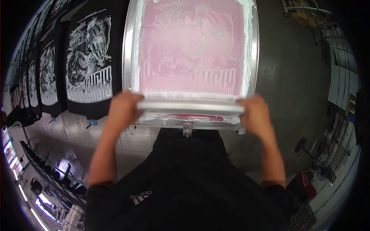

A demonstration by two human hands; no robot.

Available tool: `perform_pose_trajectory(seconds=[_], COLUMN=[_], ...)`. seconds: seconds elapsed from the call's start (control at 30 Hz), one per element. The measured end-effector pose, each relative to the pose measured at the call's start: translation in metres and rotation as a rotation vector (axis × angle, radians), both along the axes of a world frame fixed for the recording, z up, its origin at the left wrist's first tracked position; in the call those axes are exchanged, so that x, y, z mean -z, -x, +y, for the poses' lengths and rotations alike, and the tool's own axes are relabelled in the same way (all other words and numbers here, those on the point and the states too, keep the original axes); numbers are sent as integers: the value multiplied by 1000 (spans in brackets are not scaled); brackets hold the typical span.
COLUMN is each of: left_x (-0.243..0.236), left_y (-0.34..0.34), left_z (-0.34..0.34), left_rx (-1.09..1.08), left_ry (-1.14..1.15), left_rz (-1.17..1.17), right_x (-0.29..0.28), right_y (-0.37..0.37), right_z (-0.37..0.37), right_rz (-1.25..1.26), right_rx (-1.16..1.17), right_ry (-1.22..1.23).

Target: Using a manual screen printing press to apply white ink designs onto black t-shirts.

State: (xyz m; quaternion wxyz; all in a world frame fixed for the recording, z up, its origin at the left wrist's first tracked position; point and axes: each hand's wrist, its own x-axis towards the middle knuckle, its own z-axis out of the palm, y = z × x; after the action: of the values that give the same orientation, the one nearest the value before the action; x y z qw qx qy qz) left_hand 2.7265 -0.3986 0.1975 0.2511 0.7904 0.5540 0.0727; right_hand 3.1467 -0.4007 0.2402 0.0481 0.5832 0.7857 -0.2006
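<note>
- Looking from the far left: a row of black shirts with a white graphic print (83, 57) laid flat on their pallets, curving away toward the left rim, the nearest one sitting just beside the frame
- left hand (122, 109) comes next, grip wrapped shut around the left end of the squeegee (190, 106), fingers curled over the top so the palm side is hidden
- squeegee is a long pale bar smeared with white ink, and its long axis runs straight left to right across the near edge of the screen, directly between the two hands, so neither hand is nearer than the other, each has one end
- screen frame (129, 50) is a metal rectangle with a pink mesh (190, 46) inside, faint ghost of the same design showing through; it stretches away from the person, so all the mesh lies beyond the bar, on the far side of both grips
- white ink is built up along the frame's inner edges and along the bar
- a small metal clamp or pin (187, 129) pokes out under the frame's near edge, roughly midway between the hands
- right hand (256, 113) mirrors the left, grip closed on the right end of the bar, knuckles up
- off to the right it's grey floor (293, 77) and some shop clutter too small to make out
</note>
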Motion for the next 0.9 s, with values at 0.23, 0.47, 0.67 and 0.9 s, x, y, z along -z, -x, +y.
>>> perform_pose_trajectory(seconds=[0.23, 0.47, 0.67, 0.9], left_x=[28, 59, 65, 48], left_y=[-11, -17, -12, -25], left_z=[-67, -90, 131, 347], left_rx=[-46, -68, -92, -86], left_ry=[-67, -369, -334, -400], left_rz=[-39, -38, 31, 150], right_x=[34, 53, 56, 54], right_y=[9, 13, 11, -3], right_z=[-54, -84, 119, 331], right_rz=[18, 23, -92, -182], right_rx=[30, -4, 31, 32], right_ry=[91, -99, -257, -294])
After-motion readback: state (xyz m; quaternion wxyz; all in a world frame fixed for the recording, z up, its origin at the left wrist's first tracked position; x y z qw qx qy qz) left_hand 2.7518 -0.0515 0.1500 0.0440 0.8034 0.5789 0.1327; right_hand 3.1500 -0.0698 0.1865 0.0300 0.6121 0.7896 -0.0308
